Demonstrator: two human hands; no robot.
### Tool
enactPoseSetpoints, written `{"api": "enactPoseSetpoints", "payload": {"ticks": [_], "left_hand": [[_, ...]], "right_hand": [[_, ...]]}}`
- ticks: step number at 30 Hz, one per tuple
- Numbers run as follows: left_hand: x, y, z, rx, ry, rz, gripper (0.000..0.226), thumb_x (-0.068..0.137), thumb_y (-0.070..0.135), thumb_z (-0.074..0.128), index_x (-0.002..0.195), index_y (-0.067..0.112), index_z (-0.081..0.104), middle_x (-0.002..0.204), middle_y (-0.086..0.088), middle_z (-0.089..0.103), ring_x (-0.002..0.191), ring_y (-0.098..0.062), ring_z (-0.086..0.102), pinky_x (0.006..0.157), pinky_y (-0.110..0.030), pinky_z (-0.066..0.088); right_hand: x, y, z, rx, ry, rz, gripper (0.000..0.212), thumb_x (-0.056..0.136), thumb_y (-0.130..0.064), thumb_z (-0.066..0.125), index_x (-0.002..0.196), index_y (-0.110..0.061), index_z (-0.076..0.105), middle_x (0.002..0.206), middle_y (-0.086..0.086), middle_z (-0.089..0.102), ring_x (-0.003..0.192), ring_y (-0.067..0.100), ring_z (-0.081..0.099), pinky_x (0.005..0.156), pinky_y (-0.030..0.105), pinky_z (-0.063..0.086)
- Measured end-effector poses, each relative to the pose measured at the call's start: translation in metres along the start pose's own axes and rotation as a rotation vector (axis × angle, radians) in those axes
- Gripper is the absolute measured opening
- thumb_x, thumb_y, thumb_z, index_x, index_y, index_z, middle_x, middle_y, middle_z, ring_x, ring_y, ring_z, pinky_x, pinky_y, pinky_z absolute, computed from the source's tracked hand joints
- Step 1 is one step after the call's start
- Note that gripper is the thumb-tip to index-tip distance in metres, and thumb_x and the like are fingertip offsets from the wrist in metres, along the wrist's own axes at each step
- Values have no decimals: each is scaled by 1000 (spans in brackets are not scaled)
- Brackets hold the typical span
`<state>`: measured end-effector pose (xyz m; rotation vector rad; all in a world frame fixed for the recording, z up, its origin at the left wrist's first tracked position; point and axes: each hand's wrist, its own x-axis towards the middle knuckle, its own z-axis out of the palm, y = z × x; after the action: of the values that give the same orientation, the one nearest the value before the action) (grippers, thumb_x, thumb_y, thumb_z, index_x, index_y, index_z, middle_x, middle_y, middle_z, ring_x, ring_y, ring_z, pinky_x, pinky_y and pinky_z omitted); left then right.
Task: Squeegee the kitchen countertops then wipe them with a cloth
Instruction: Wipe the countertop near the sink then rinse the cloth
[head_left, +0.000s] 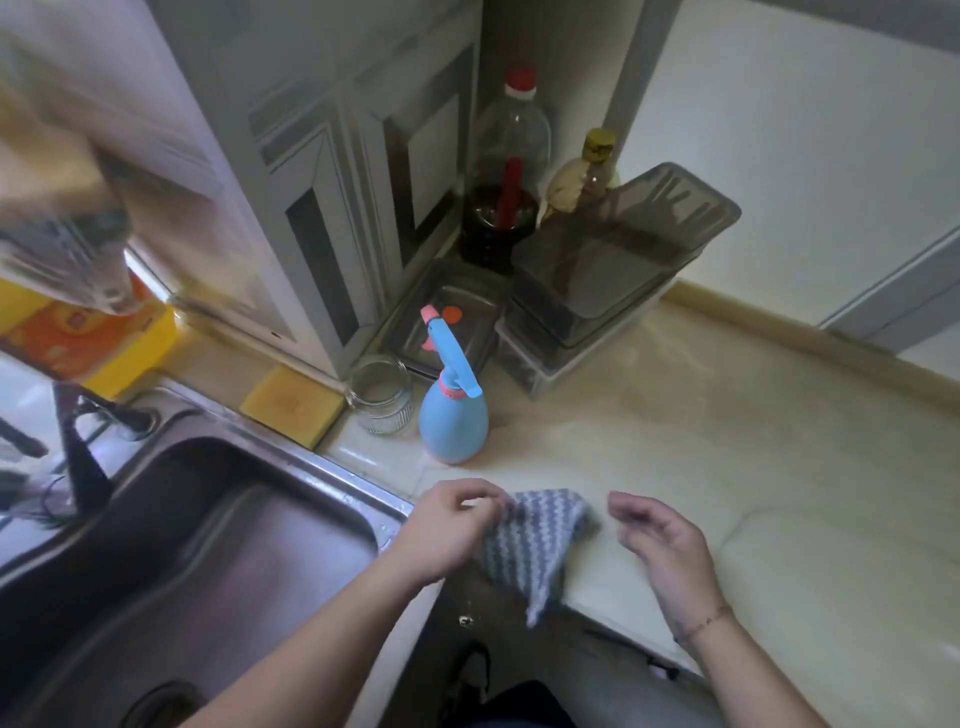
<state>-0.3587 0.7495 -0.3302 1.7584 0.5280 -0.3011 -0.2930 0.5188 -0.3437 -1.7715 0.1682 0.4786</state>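
A blue-and-white striped cloth (535, 540) lies at the front edge of the pale countertop (753, 467), one corner hanging over the edge. My left hand (447, 530) pinches the cloth's left edge between thumb and fingers. My right hand (660, 540) hovers just right of the cloth with its fingers loosely curled and holds nothing. No squeegee is in view.
A blue spray bottle (453, 415) and a glass jar (379, 395) stand behind the cloth. Dark plastic containers (613, 265) and bottles (511, 171) fill the back corner. A steel sink (208, 545) lies to the left, with a yellow sponge (293, 402) at its rim.
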Motion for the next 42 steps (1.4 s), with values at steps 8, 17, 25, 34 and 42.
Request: {"api": "enactPoseSetpoints", "payload": {"ticks": [8,17,25,34,42], "left_hand": [[14,6,-45,369,714,436,50,74,36,72,117,14,59,114,1,54,107,-15,50,94,-27,41],[47,38,-35,233,765,413,19,78,24,74,96,18,72,97,14,67,93,-8,59,84,-27,46],[40,47,-39,192,730,438,7,83,14,68,88,19,71,73,6,66,70,-19,63,66,-40,52],[2,80,-78,144,826,510,12,86,18,69,89,7,73,78,-1,68,71,-2,59,64,-26,50],[-1,78,-82,162,824,497,10,86,18,69,89,9,73,77,3,68,70,-1,58,65,-21,48]], "right_hand": [[-11,41,62,-1223,-247,-715,57,86,-62,45,132,-31,56,147,0,46,138,29,35,108,48,26],[20,46,61,-1229,-368,-772,50,101,-47,19,130,-34,57,148,-3,45,142,27,31,111,43,26],[59,38,66,-1120,-367,-946,43,93,-35,39,129,-27,60,141,2,52,134,33,42,104,50,40],[77,20,175,-1074,-314,-784,44,84,-26,39,119,-22,65,134,8,57,132,38,42,107,48,36],[86,27,126,-1048,-497,-1230,51,70,-31,45,112,-17,72,123,7,67,116,37,60,94,46,51]]}}
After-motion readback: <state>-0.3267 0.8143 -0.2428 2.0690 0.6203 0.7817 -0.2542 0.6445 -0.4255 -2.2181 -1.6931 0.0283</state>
